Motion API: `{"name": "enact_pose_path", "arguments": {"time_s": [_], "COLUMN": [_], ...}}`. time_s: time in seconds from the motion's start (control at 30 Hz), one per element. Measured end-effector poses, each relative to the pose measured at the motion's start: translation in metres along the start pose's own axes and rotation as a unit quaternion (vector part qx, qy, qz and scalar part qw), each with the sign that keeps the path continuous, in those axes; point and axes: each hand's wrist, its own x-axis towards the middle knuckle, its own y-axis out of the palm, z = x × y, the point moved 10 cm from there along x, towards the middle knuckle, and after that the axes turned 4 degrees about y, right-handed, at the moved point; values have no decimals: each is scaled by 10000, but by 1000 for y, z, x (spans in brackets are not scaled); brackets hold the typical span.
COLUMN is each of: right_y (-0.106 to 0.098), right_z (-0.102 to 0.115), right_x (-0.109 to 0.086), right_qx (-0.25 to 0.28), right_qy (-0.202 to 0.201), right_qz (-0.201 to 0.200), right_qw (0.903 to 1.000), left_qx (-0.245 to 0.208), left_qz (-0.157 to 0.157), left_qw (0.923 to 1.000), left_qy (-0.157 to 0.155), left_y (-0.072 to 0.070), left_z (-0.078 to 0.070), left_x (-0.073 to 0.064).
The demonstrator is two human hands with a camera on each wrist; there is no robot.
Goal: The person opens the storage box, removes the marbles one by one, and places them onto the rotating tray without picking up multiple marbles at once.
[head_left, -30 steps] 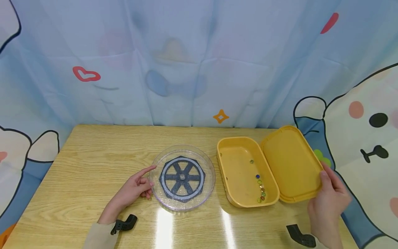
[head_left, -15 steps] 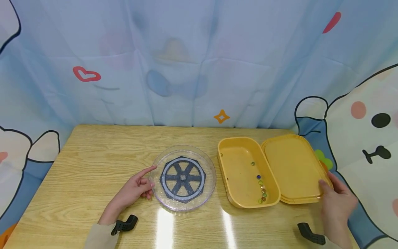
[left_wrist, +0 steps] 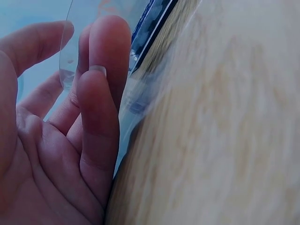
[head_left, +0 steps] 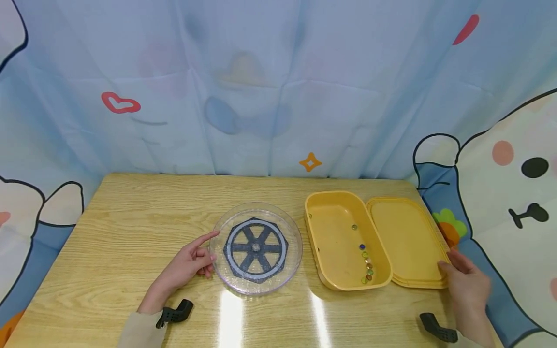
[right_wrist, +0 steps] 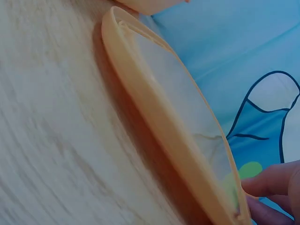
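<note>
Left of the middle of the table sits a round clear dish (head_left: 278,285), with a dark wheel-like shape with spokes (head_left: 255,247) showing through it. My left hand (head_left: 189,261) holds its left rim, index finger stretched along the edge and the other fingers bent. In the left wrist view, fingers (left_wrist: 110,51) show around the clear wall. A yellow lid (head_left: 406,241) lies on the right of the table, its edge also seen in the right wrist view. My right hand (head_left: 467,280) pinches the lid's front right corner, thumb on top.
A yellow box (head_left: 330,237) stands open between dish and lid, with several small coloured marble-like pieces (head_left: 365,263) inside. A patterned cloth (head_left: 243,96) hangs behind and beside the table (head_left: 143,208). Wrist cameras (head_left: 176,313) sit on both wrists.
The right hand has lowered the yellow lid from a tilted position to flat beside the box, moving slightly right, then back left. The left hand and the dish have stayed put.
</note>
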Motion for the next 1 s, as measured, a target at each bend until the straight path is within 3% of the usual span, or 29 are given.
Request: {"name": "enact_pose_path", "arguments": {"time_s": [0.27, 0.53, 0.83, 1.0], "right_y": [1, 1, 20, 39], "right_z": [-1, 18, 66, 103], "right_x": [1, -10, -52, -83], "right_qx": [111, -447, -309, -543], "right_qy": [-29, -497, -1447, -2298], "right_qz": [27, 48, 360, 531], "right_qw": [9999, 9978, 9883, 9703], "left_qx": [25, -11, 11, 46], "left_qz": [-108, -174, -222, -260], "left_qw": [9999, 9998, 9998, 9997], "left_qy": [-14, -3, 6, -10], "left_y": [-1, -1, -1, -1], "left_z": [-1, -1, -1, -1], "left_x": [0, -1, -1, 0]}}
